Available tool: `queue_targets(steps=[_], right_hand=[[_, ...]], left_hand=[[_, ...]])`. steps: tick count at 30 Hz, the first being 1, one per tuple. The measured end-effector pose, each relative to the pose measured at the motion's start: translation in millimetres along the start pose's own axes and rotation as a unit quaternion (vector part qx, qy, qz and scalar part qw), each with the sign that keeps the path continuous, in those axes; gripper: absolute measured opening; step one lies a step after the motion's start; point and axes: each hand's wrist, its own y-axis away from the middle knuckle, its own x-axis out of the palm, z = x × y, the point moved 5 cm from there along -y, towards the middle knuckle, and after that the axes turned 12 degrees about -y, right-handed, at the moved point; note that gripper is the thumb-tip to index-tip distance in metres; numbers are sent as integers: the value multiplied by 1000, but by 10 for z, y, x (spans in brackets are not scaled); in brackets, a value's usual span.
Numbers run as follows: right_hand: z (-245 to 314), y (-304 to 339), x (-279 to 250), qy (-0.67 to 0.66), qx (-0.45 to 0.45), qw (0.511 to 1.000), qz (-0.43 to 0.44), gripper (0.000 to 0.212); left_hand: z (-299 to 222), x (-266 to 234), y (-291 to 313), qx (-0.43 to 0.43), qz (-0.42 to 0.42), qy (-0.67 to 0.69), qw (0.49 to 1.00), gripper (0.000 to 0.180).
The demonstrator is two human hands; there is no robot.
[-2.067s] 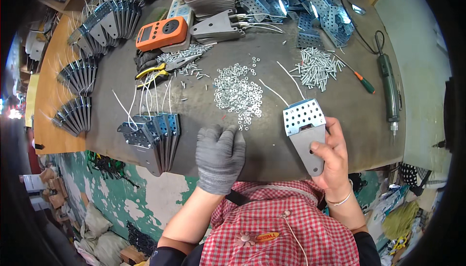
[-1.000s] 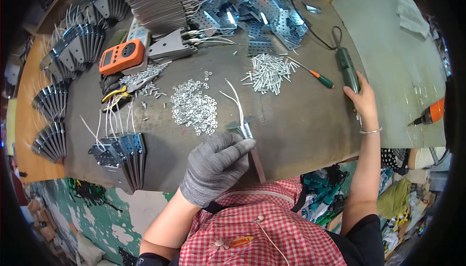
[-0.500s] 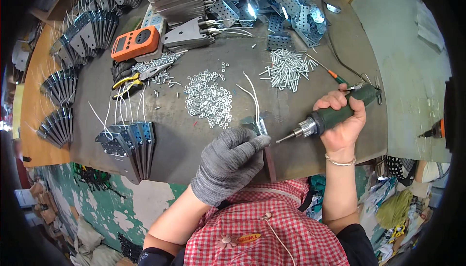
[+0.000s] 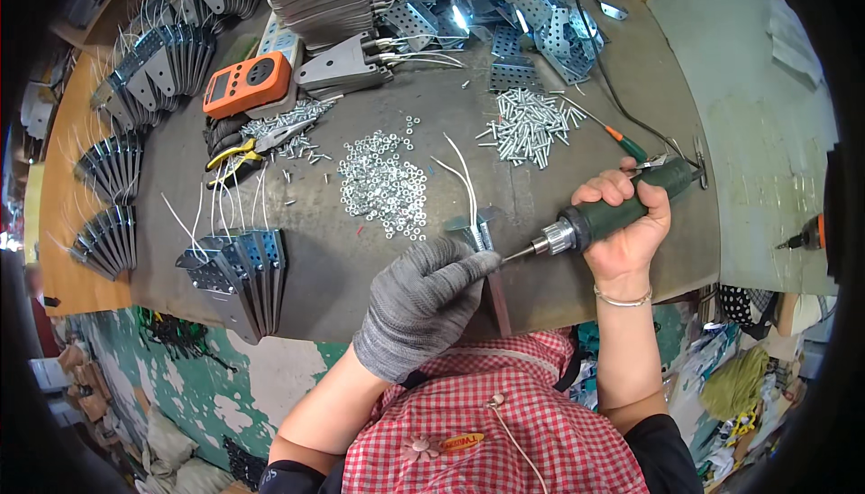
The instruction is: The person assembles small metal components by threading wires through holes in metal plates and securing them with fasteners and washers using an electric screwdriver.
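Note:
My left hand [image 4: 422, 305], in a grey knitted glove, is closed around a flat metal plate [image 4: 498, 303] with two white wires [image 4: 466, 183] rising from its far end. A small bluish bracket [image 4: 470, 223] sits at that end, partly covered by the glove. My bare right hand [image 4: 628, 224] grips a dark green electric screwdriver [image 4: 608, 217] lying nearly level. Its thin bit [image 4: 520, 253] points left, and the tip is at the gloved fingertips beside the plate; whether it sits on a screw is hidden.
Nuts [image 4: 386, 189] lie mid-table, with screws [image 4: 532, 126] right of them. Finished-looking wired plates [image 4: 241, 273] stand at left near the front edge. Behind are pliers [image 4: 261, 141], an orange meter [image 4: 247, 84] and perforated brackets [image 4: 532, 7]. A green-handled screwdriver [image 4: 626, 143] lies right.
My right hand has moved slightly left with the electric screwdriver, bringing its bit to the gloved fingertips. My left hand stays nearly in place on the plate.

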Motion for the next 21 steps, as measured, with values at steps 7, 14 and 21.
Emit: queue_targets(steps=[7,14,21], right_hand=[[-22,15,5,-8,-5,1000,-2,27],[-7,25,5,-7,-7,1000,-2,27],[-21,27,11,-12,-3,1000,-7,25]], left_hand=[[186,180,212,-247,-53,298,921,23],[172,84,132,-182,-14,139,973,16],[99,48,93,-76,12,-4,997,15]])
